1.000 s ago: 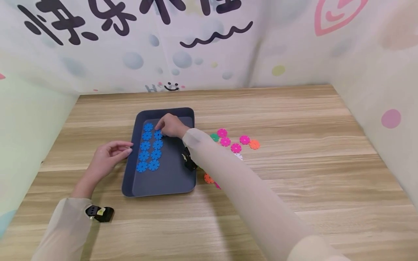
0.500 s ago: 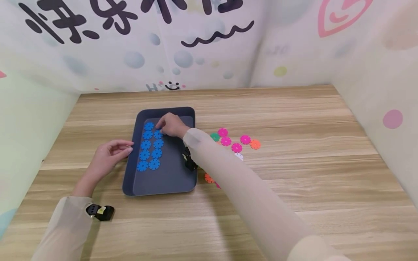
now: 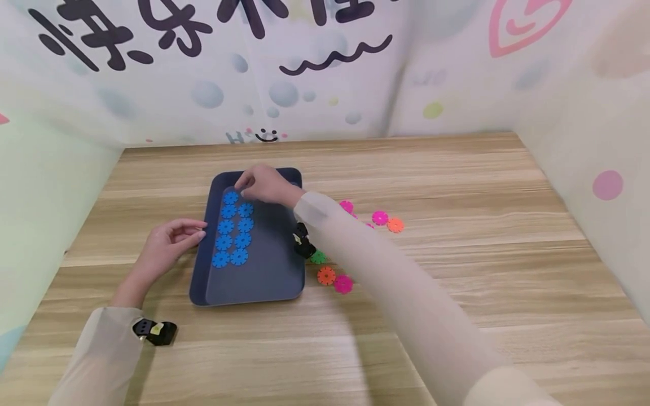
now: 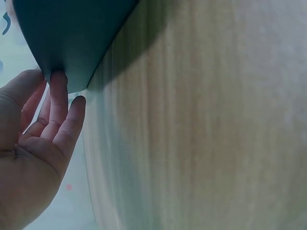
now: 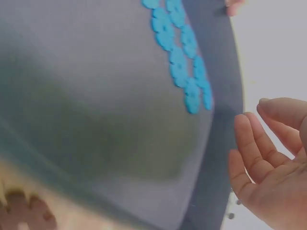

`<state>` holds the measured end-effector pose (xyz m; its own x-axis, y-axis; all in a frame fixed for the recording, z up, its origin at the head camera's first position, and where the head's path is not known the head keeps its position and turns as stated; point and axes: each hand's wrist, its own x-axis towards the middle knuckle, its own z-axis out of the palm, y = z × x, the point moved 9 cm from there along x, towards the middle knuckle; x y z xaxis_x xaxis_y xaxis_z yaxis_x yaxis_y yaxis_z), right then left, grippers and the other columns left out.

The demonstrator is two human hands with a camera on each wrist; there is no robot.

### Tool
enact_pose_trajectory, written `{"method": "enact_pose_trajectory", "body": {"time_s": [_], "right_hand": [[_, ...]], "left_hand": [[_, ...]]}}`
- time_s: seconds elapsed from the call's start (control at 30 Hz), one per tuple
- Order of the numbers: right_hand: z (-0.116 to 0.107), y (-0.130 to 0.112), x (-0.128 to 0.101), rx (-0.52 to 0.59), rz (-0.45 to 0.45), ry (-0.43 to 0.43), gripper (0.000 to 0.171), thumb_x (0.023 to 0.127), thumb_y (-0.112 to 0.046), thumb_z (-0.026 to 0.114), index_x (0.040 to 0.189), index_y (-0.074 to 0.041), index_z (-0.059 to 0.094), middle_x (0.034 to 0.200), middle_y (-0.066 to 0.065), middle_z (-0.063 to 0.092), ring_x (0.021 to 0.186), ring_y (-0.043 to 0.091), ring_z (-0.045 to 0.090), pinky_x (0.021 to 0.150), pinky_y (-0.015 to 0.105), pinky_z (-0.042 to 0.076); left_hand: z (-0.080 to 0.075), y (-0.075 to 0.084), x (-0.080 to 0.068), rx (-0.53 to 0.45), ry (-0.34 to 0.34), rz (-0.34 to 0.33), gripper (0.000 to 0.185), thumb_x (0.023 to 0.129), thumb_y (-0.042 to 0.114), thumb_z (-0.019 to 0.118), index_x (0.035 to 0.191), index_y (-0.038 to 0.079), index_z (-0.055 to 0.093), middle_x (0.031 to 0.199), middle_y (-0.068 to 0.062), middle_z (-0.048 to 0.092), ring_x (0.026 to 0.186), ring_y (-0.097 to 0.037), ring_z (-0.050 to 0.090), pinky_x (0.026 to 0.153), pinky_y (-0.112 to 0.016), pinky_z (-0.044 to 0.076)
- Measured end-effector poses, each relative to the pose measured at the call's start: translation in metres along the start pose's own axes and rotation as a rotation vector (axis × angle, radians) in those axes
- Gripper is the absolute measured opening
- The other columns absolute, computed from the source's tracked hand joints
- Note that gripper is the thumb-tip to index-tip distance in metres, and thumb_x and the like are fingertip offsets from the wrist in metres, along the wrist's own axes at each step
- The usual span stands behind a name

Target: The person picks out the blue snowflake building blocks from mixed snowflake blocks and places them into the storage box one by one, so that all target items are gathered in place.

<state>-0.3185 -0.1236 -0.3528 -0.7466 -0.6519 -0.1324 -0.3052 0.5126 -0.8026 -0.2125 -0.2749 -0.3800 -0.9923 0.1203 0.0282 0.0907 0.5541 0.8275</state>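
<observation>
Head view alone shows loose discs on the table; wrist views show the right hand empty, fingers relaxed, over the tray, and the left hand with straight fingers touching its outer wall.

Tray: dark matt plastic, smooth; blue discs: glossy plastic w/ notched edges; table: light wood-grain, smooth; sleeves: thin sheer cloth

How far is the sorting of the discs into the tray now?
Done: nine blue discs lie in two columns in the tray. In hand: the right hand hovers empty over the tray's far end, and the left hand touches its left rim. Left: pink, orange and green discs lie on the table; no blue disc shows there.
</observation>
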Motion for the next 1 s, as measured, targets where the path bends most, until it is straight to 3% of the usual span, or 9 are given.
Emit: {"method": "enact_pose_trajectory", "body": {"time_s": [0.23, 0.47, 0.73, 1.0], "right_hand": [[-0.026, -0.011, -0.018, -0.012, -0.087, 0.028, 0.024, 0.09, -0.01, 0.058, 0.112, -0.005, 0.065, 0.103, 0.007, 0.062, 0.087, 0.014, 0.058, 0.071, 0.022, 0.047], [-0.057, -0.004, -0.042, -0.03, -0.131, 0.065, 0.022, 0.09, -0.011, 0.058, 0.11, -0.007, 0.066, 0.106, 0.005, 0.063, 0.089, 0.012, 0.058, 0.073, 0.023, 0.048], [-0.08, 0.021, -0.062, -0.038, -0.078, 0.094, 0.022, 0.09, -0.011, 0.059, 0.109, -0.005, 0.066, 0.1, 0.005, 0.064, 0.088, 0.015, 0.057, 0.074, 0.026, 0.048], [-0.086, 0.055, -0.075, -0.012, -0.006, 0.133, 0.022, 0.089, -0.009, 0.06, 0.109, -0.003, 0.066, 0.096, 0.008, 0.065, 0.087, 0.017, 0.059, 0.076, 0.027, 0.049]], "left_hand": [[0.001, -0.002, -0.001, 0.005, 0.003, 0.0, 0.032, 0.092, 0.017, 0.056, 0.113, -0.007, 0.057, 0.087, 0.001, 0.062, 0.073, -0.002, 0.06, 0.066, -0.017, 0.051], [0.002, -0.002, -0.002, 0.009, 0.002, -0.009, 0.032, 0.093, 0.017, 0.056, 0.113, -0.007, 0.057, 0.088, -0.002, 0.062, 0.073, -0.002, 0.06, 0.066, -0.018, 0.051], [0.001, -0.006, -0.003, 0.02, 0.003, -0.026, 0.033, 0.092, 0.018, 0.056, 0.115, -0.005, 0.057, 0.09, -0.001, 0.062, 0.075, -0.001, 0.06, 0.066, -0.018, 0.051], [0.002, -0.003, -0.002, 0.012, 0.003, -0.011, 0.033, 0.092, 0.017, 0.056, 0.115, -0.006, 0.057, 0.089, 0.001, 0.062, 0.075, -0.001, 0.06, 0.067, -0.017, 0.051]]}}
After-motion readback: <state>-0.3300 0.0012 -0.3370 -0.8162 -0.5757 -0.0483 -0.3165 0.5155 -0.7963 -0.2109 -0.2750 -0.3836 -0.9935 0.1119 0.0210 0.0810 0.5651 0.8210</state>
